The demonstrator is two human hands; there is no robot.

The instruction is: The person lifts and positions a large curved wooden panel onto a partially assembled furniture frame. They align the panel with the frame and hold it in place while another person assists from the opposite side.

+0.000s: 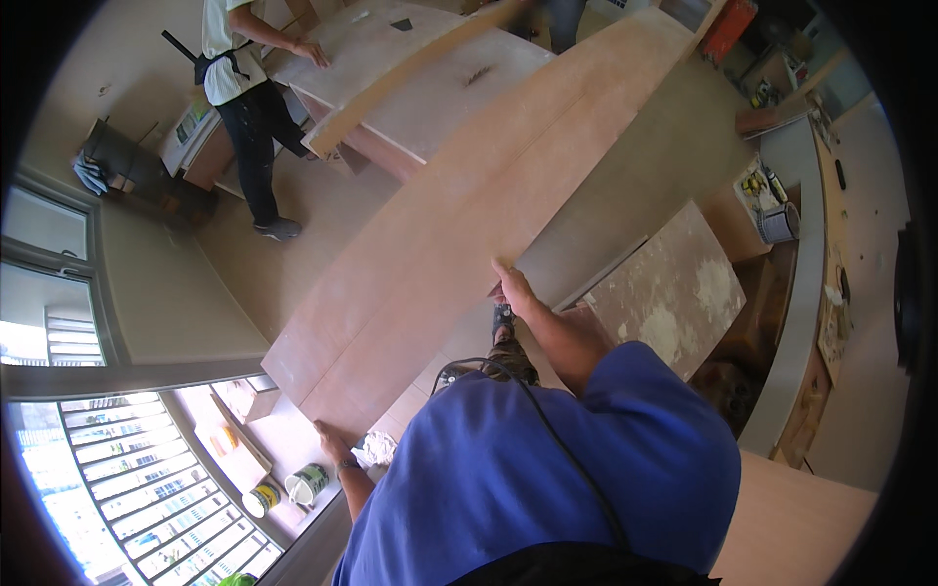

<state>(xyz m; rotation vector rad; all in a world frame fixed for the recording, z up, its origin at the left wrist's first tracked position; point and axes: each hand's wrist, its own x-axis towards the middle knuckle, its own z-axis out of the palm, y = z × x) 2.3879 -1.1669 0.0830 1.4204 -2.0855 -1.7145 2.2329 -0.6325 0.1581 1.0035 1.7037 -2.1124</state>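
A long, pale brown plywood board (469, 205) stretches diagonally from the near left to the far right, with a thin line running along its length. My left hand (333, 445) grips its near edge by the lower left corner, a dark band around the wrist. Further along the same edge, my right hand (515, 289) is closed on the board, thumb on top and the other fingers mostly hidden beneath. Past the board stands a worktable (430, 39) with a dusty, pale top, partly covered by a narrow wooden strip (391, 83).
A co-worker (249, 107) stands at the far left, one hand over the worktable. On my right are a stained panel (669, 288) and a curved counter (796, 264) with a bucket (779, 223). Paint cans (307, 482) sit by the barred window (161, 479) at the near left.
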